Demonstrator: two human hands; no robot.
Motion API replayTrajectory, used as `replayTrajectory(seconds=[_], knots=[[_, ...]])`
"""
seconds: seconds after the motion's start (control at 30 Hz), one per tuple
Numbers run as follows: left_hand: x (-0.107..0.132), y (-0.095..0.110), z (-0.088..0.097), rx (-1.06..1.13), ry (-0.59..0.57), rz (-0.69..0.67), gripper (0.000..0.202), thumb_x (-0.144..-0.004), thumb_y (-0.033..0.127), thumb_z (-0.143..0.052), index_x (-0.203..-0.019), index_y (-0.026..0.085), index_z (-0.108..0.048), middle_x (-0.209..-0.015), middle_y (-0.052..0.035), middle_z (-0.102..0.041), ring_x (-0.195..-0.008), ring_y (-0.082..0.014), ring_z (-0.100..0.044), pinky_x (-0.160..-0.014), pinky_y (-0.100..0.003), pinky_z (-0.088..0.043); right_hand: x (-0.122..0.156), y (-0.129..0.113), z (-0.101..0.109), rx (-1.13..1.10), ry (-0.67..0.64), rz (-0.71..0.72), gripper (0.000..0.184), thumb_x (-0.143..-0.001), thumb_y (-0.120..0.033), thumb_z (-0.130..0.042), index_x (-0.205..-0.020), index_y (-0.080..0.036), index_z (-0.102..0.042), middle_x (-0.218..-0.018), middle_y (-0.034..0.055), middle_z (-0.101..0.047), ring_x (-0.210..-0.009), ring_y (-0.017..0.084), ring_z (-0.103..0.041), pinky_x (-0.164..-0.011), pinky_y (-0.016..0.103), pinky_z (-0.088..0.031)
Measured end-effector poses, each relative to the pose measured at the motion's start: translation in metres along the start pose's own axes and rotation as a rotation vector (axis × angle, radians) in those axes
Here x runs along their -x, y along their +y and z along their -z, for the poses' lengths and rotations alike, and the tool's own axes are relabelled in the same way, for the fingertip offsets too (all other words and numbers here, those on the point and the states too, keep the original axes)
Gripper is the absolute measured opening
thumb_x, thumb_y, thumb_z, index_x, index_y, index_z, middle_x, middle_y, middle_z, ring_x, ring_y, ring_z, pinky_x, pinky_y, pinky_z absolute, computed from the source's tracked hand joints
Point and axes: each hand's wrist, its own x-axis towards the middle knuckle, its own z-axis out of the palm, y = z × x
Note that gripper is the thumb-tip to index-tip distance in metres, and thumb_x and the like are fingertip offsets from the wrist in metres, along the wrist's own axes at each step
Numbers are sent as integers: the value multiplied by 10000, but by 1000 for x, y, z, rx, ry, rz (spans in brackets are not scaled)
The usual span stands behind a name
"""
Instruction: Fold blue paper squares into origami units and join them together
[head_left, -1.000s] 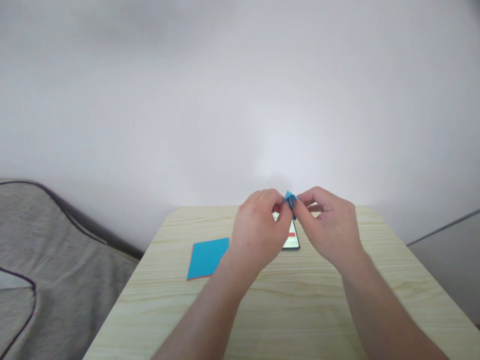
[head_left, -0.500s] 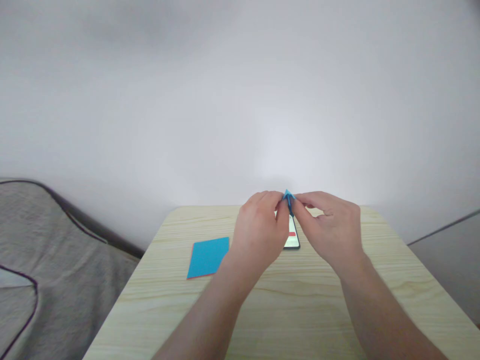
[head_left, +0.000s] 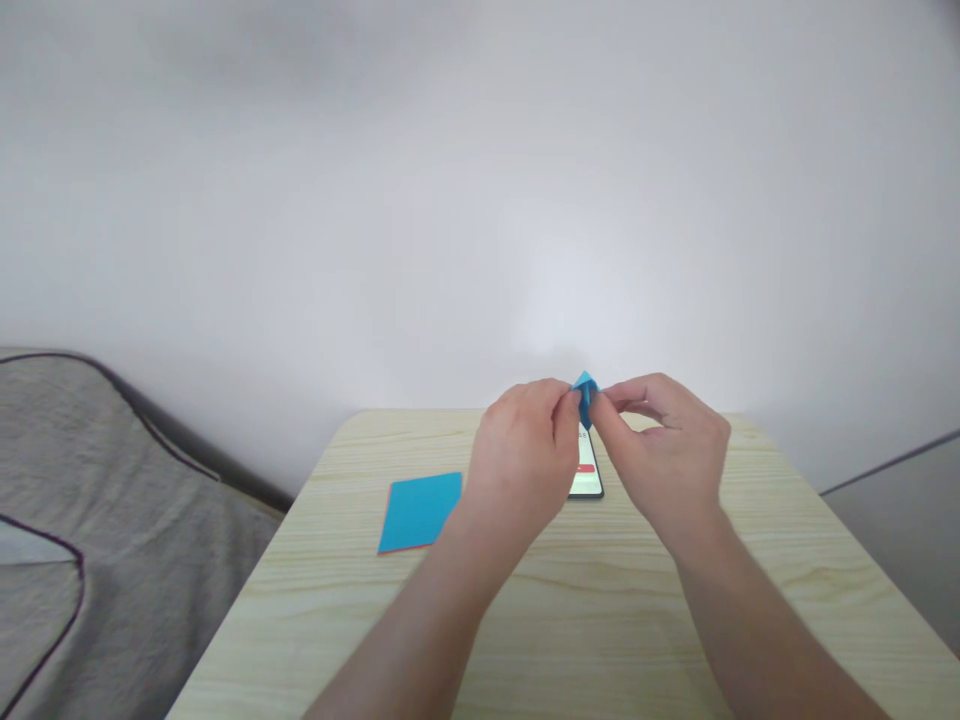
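A small folded piece of blue paper (head_left: 585,388) is held up above the far part of a light wooden table (head_left: 570,610). My left hand (head_left: 525,460) pinches it from the left and my right hand (head_left: 660,455) pinches it from the right, fingertips meeting on the paper. Most of the folded piece is hidden between my fingers. Below my hands a phone (head_left: 586,478) with a lit screen lies flat on the table, partly covered by them.
A stack of square blue paper sheets (head_left: 420,512) with a red edge lies on the table left of my left hand. A grey fabric-covered seat or bed (head_left: 97,520) stands left of the table. A plain white wall fills the background.
Both hands have stayed in place, pinching the blue paper; the fingers shifted slightly and the paper's tip shows a little more. The view moved a little.
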Motion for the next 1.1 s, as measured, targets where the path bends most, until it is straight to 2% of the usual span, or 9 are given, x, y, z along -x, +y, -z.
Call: replayTrajectory(seconds=[0.13,0.27,0.4,0.57,0.77,0.93,1.0,1.1], knots=[[0,-1,0,-24,-3,0,276,-1033,256,-471,-786,195,-580,-741,-2,-621,-659,-142,-493,-642,-303,-305,-4,-4,5,-62,-111,-99,123,-818,-288,-775,-732,-217,-724,-719,-10,-715,-704,181,-714,-712,322,-584],[-2,-1,3,3,5,35,287,-1019,255,-489,-744,194,-544,-700,10,-580,-606,-129,-434,-614,-304,-274,-8,-5,12,-191,-275,-224,87,-824,-303,-778,-787,-226,-759,-781,-6,-744,-717,164,-701,-682,293,-586],[-2,-1,5,71,-8,56,294,-1013,283,-509,-739,195,-568,-681,21,-569,-594,-121,-419,-602,-301,-263,-11,0,18,-334,-375,-248,78,-834,-302,-785,-840,-227,-762,-796,-10,-745,-692,144,-676,-630,265,-559],[-2,-2,8,182,-46,100,300,-1017,341,-521,-769,204,-619,-637,40,-542,-590,-115,-427,-591,-294,-272,-12,5,20,-363,-402,-251,105,-858,-333,-784,-851,-229,-764,-767,-18,-725,-645,119,-644,-569,238,-500],[-3,-2,12,272,-119,56,276,-1019,244,-463,-802,208,-630,-685,38,-542,-649,-119,-464,-608,-284,-326,-11,4,19,-362,-426,-234,130,-846,-337,-801,-818,-225,-743,-709,-33,-686,-622,104,-601,-551,225,-452],[-2,1,16,309,-155,-18,203,-928,120,-493,-930,227,-665,-883,17,-670,-826,-143,-594,-717,-276,-436,-11,6,19,-418,-457,-254,128,-880,-330,-763,-830,-217,-726,-760,-16,-698,-702,138,-637,-607,258,-470],[-1,2,17,288,-168,-25,161,-895,134,-550,-951,232,-664,-933,10,-680,-850,-151,-603,-726,-274,-459,-11,6,19,-446,-480,-263,129,-908,-329,-729,-845,-217,-726,-795,-4,-710,-751,158,-654,-654,279,-492],[0,3,17,277,-160,-13,76,-938,229,-576,-923,226,-650,-928,5,-682,-848,-155,-601,-715,-272,-468,-12,6,20,-457,-517,-265,152,-943,-333,-681,-859,-217,-731,-836,10,-719,-829,185,-671,-723,305,-512]])
